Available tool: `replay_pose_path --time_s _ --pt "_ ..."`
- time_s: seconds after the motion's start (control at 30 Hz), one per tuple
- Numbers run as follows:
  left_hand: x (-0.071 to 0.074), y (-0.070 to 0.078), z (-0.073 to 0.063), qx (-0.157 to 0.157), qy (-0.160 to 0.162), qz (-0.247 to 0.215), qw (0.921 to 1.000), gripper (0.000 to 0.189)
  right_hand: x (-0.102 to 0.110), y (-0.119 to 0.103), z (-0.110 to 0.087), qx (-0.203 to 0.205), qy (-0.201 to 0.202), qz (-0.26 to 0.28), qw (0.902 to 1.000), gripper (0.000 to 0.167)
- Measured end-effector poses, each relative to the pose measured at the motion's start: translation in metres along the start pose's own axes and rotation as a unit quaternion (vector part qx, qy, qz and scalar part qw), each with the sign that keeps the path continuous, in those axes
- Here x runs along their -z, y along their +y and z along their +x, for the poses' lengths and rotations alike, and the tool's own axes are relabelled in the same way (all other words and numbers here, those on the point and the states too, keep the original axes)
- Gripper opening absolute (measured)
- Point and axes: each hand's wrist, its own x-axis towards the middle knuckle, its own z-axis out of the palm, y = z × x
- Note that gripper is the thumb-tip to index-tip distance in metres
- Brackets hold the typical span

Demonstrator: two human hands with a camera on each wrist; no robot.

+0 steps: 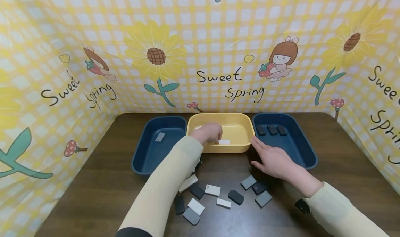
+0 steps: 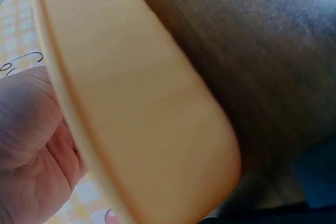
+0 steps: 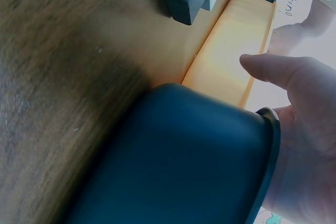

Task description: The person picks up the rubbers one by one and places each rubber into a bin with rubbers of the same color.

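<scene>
My left hand [image 1: 211, 132] reaches down inside the yellow tray [image 1: 247, 124], fingers bent downward beside a small white block [image 1: 224, 142]. In the left wrist view the palm shows behind the tray's wall, which hides the fingertips; I cannot tell whether they pinch anything. My right hand [image 1: 275, 160] has its fingers extended, fingertips right at the yellow tray's front right corner, thumb apart from them. The right wrist view shows this hand over the rim of the right blue tray [image 3: 173, 156]. Three dark blocks [image 1: 272, 130] lie in that blue tray.
A left blue tray [image 1: 140, 153] holds one grey block [image 1: 160, 137]. On the dark wooden table [image 1: 93, 188], several white, grey and black blocks lie scattered before the trays, including a white block [image 1: 213, 190] and a black block [image 1: 235, 197]. A checkered cloth [image 1: 200, 39] stands behind.
</scene>
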Motion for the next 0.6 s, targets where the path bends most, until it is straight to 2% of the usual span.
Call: replay_pose_path --time_s 0.33,0.6 --pt "-0.0097 -0.0014 -0.0014 0.025 -0.011 -0.006 0.9996 0.023 -0.0031 -0.0002 -0.0006 0.003 0.007 -0.004 1.0000 0.074" --pt "-0.0075 -0.0010 -0.0022 0.030 -0.014 0.018 0.9993 0.022 -0.0007 -0.0015 0.0010 0.001 0.003 -0.002 1.0000 0.075"
